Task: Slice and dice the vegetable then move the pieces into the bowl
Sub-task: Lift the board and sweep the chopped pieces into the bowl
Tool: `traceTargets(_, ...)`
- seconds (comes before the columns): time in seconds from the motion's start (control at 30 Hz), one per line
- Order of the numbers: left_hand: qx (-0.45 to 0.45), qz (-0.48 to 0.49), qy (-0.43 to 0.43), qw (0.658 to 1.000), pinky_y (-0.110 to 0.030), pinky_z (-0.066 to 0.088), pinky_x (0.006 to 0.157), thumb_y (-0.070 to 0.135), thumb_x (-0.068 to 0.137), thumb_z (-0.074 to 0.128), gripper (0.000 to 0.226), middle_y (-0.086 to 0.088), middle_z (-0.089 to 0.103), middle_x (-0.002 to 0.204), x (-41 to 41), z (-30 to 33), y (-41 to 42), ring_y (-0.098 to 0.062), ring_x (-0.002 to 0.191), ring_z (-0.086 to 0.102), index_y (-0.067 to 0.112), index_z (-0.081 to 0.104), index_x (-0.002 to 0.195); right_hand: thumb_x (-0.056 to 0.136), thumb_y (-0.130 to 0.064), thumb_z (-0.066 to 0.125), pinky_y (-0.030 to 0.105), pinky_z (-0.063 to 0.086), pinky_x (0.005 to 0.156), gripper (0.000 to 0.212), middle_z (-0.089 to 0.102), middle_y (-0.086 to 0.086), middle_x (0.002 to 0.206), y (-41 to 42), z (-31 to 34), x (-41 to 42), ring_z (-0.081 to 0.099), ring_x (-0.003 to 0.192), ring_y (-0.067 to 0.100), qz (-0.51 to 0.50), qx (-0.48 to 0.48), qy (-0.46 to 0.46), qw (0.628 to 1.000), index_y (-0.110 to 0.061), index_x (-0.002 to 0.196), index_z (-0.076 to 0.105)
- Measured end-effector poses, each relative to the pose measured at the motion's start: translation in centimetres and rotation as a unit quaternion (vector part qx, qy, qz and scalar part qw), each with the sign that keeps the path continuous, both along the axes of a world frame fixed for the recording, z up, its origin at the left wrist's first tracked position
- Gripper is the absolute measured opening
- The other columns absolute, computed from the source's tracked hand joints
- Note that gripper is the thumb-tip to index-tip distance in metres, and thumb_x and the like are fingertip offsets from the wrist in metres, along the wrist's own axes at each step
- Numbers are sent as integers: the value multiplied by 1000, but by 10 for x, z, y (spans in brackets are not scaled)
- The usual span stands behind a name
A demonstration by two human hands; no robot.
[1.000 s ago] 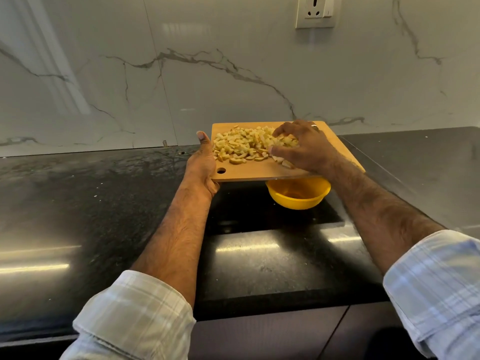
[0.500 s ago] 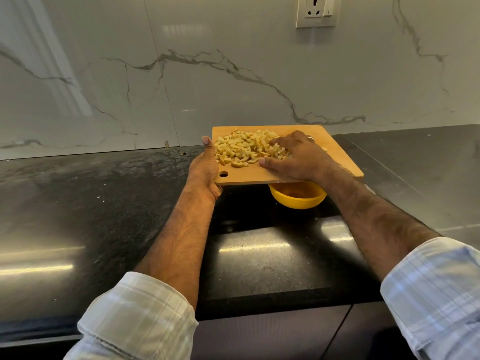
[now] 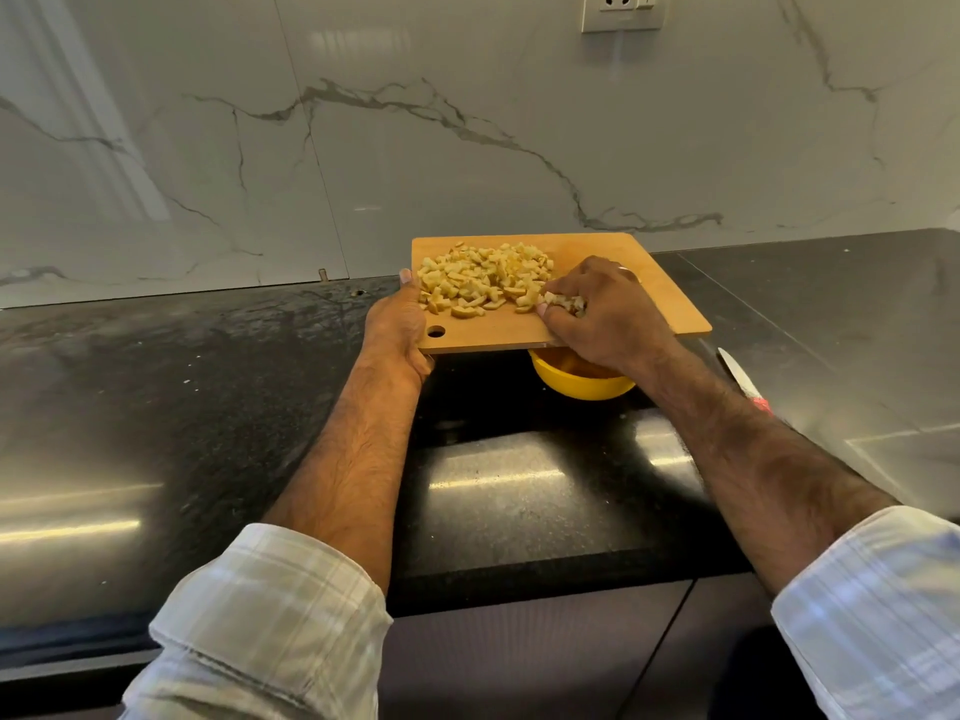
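— What frames the scene?
— A glossy black worktop (image 3: 208, 407) beneath a white, grey-veined marble backsplash (image 3: 467, 148).
— Anything mounted there?
— A white wall socket (image 3: 622, 10), top edge, partly cropped.

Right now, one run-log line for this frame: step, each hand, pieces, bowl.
step: moving pieces to bowl | left hand: holds cutting board above yellow bowl | right hand: gathering diced pieces near board edge | knife: on counter

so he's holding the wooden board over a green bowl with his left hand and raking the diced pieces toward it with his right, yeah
Not quite: the bowl is yellow, not green, as the head view shows. The rest holds: the left hand grips the wooden cutting board by its left edge above the bowl, and the right hand rakes the diced pieces toward the near edge.
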State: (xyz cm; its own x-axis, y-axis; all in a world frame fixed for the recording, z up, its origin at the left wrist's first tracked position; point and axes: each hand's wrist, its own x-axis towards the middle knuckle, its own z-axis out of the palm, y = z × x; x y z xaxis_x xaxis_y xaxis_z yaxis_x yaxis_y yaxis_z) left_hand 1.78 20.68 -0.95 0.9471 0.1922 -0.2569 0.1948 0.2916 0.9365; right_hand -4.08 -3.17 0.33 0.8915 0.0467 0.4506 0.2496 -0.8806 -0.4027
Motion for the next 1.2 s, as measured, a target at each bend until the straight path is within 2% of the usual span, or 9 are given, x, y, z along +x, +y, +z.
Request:
traceTargets(0.1, 6, 8, 1, 1000, -62, 55, 99, 61, 101, 59, 42, -6, 77, 117, 1, 0, 2, -30, 99, 78, 23, 70, 114, 97, -51, 63, 38, 42, 97, 42, 60, 0, 128, 1, -2, -3, 49, 124, 23, -2, -2, -24, 1000, -26, 129, 74)
traceTargets(0.27, 3, 19, -1, 1000, -59, 57, 97, 59, 102, 59, 39, -7, 77, 114, 4, 0, 4, -29, 96, 78, 22, 69, 114, 96, -52, 63, 41, 46, 97, 43, 62, 1, 126, 1, -6, -2, 53, 120, 24, -2, -8, -43, 999, -24, 127, 75)
traceTargets(0.43, 1, 20, -5, 1000, -58, 58, 97, 59, 103, 58, 40, -6, 76, 116, 1, 2, 5, -28, 98, 77, 23, 68, 115, 92, -55, 62, 36, 47, 90, 44, 64, 0, 122, 1, -5, -3, 56, 115, 21, -4, -12, -66, 998, -26, 121, 78)
traceTargets(0.57, 1, 23, -8, 1000, -56, 59, 95, 61, 102, 57, 39, -7, 76, 114, -2, 4, 6, -28, 98, 77, 24, 68, 113, 88, -59, 59, 41, 52, 92, 46, 66, -1, 122, 1, -5, -9, 58, 113, 22, 1, -12, -65, 998, -29, 118, 79)
traceTargets(0.77, -1, 25, -7, 1000, -56, 60, 93, 62, 102, 57, 42, -7, 77, 113, -4, 6, 7, -29, 94, 79, 25, 68, 118, 91, -52, 64, 44, 54, 91, 38, 67, -1, 124, 1, -7, -17, 59, 114, 22, 11, -11, -80, 997, -30, 118, 79)
traceTargets(0.9, -5, 18, -10, 1000, -54, 64, 86, 57, 105, 55, 38, -9, 78, 109, -6, 8, 5, -28, 91, 80, 23, 68, 113, 91, -47, 64, 43, 55, 86, 35, 69, 0, 119, -2, -8, -22, 61, 109, 22, 20, -13, -93, 995, -30, 117, 80)
traceTargets(1.07, 2, 15, -9, 1000, -51, 64, 85, 57, 105, 54, 36, -8, 77, 110, -8, 9, 5, -27, 95, 78, 25, 68, 109, 92, -41, 68, 38, 55, 80, 30, 72, 1, 112, -3, -9, -29, 63, 102, 20, 26, -26, -114, 993, -25, 114, 81)
traceTargets(1.2, 3, 16, -10, 1000, -50, 64, 86, 57, 106, 53, 36, -8, 77, 111, -9, 9, 5, -27, 96, 78, 25, 68, 109, 90, -37, 70, 39, 55, 84, 28, 72, 0, 114, -4, -7, -34, 63, 104, 21, 20, -36, -114, 993, -25, 113, 81)
